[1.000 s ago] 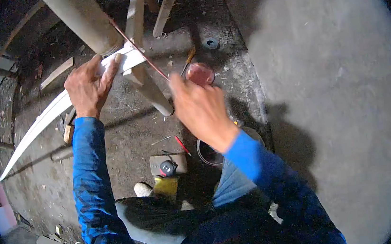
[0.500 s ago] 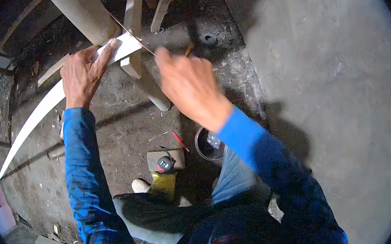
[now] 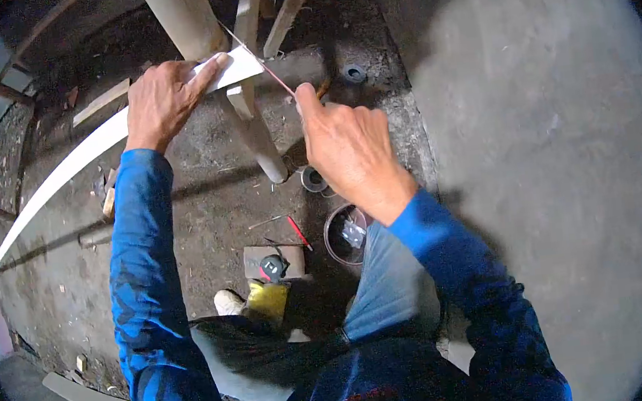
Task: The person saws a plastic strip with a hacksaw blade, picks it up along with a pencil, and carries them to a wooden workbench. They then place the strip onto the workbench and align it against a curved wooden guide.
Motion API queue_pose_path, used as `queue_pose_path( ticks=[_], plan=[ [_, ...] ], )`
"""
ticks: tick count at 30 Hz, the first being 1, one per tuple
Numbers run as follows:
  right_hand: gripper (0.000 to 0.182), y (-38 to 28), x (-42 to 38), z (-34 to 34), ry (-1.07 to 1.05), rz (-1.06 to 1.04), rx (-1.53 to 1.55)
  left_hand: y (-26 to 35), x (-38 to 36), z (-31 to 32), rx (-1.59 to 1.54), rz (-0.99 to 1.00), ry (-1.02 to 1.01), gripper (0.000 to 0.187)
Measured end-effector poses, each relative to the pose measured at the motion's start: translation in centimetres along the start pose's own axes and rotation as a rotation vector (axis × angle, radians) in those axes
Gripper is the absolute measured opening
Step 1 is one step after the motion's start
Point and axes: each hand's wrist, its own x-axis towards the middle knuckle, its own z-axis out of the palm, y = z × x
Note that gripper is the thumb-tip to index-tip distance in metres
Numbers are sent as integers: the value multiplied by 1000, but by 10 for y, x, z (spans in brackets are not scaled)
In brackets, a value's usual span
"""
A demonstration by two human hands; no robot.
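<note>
A long white strip of board runs from the far left up to a wooden support. My left hand grips it near its right end, thumb on top and fingers curled over the far edge. Seen edge-on, a thin handsaw blade lies across that end of the strip. My right hand is closed around the saw's handle, with a bit of orange showing behind the knuckles. Beneath the strip's end is a wooden bar, beside a thick round post.
On the dirt floor lie a tape measure on a block, a red pen and a yellow item. A round tub stands by my leg, near a roll of tape. Bare concrete stretches along the right.
My view has shifted slightly, so hands and strip appear farther right. My right hand has moved along the saw's line, down and right, away from the strip. The left grip is unchanged.
</note>
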Motion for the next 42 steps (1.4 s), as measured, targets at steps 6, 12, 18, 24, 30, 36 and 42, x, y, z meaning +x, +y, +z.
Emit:
queue_pose_path(
  ticks=[6,12,18,24,30,36,42],
  plan=[
    [12,0,-3,-14,62,-181,-137,-7,-14,31,154,280,592,52],
    [17,-9,35,18,156,-168,-59,-5,-14,29,128,228,498,51],
    [21,5,8,10,77,-87,3,-2,-14,25,90,212,485,52],
    [19,1,23,14,226,-202,69,-4,-12,26,153,188,439,52],
    [17,2,19,20,132,-177,52,0,-14,19,162,126,317,43],
    [19,7,-8,8,88,-138,37,-3,-12,21,119,173,397,44],
    [20,2,38,22,255,-247,8,3,-13,15,92,91,309,46]
  ],
)
